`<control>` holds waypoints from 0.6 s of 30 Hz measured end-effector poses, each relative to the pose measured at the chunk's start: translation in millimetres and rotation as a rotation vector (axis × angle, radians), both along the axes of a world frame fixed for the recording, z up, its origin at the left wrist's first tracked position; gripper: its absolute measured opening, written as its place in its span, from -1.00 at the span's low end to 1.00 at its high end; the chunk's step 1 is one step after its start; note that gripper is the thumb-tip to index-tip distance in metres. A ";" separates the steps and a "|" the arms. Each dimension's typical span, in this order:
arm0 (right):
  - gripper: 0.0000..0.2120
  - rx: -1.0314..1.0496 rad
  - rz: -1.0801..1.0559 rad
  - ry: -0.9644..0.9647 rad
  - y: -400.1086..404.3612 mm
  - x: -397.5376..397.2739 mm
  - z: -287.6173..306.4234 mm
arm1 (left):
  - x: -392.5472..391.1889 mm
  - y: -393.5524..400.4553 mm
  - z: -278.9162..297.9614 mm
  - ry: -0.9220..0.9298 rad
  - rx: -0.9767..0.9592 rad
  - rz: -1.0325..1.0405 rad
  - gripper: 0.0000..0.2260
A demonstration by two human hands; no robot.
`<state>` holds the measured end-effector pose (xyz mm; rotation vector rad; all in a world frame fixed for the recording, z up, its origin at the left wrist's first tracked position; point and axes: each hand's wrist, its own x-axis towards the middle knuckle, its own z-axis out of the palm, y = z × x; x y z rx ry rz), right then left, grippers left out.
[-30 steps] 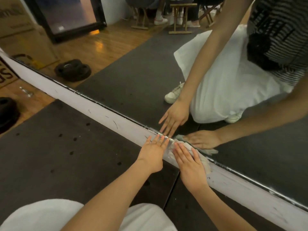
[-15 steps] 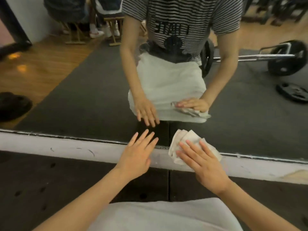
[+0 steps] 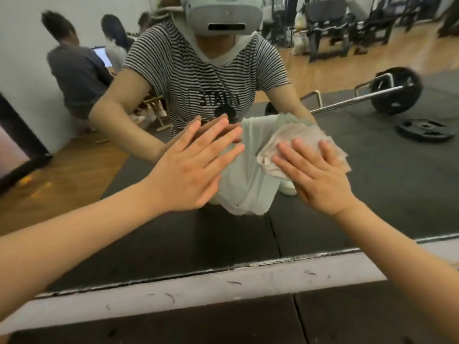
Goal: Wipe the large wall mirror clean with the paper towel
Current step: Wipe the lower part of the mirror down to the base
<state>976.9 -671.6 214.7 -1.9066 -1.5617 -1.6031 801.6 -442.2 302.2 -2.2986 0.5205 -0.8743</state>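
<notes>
My right hand (image 3: pixel 320 177) presses the towel (image 3: pixel 295 142) flat-fingered against the mirror (image 3: pixel 372 170); my left hand (image 3: pixel 191 167) rests open on the glass.

Top (image 3: pixel 198 70): black-and-white striped tee, short sleeves, dark print.
Headset (image 3: pixel 223 16): pale grey.
Forearms (image 3: pixel 74 244): bare.

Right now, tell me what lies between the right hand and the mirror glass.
The folded paper towel, pressed flat under the right hand against the mirror, as the head view shows.
</notes>
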 end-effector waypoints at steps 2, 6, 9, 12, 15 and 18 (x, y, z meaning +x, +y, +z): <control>-0.53 0.106 -0.007 0.029 9.0 -3.2 -20.6 | 4.7 3.9 -3.2 -0.014 0.048 0.018 -0.52; -0.48 0.048 -0.047 0.079 7.9 -11.0 -109.5 | 11.5 7.6 -9.0 -0.094 0.135 0.018 -0.49; -0.41 -0.105 -0.108 0.039 0.0 -12.0 -193.3 | 16.6 14.1 -13.5 -0.114 0.222 -0.005 -0.43; -0.33 -0.151 -0.116 0.043 -5.5 -12.9 -240.6 | 15.0 16.1 -14.5 -0.112 0.271 -0.030 -0.43; -0.19 -0.210 -0.116 0.115 -12.7 -19.0 -262.3 | 15.7 12.7 -15.8 -0.120 0.267 -0.035 -0.46; -0.19 -0.291 -0.097 0.130 -19.3 -16.7 -261.0 | 17.1 12.1 -16.8 -0.156 0.280 -0.024 -0.47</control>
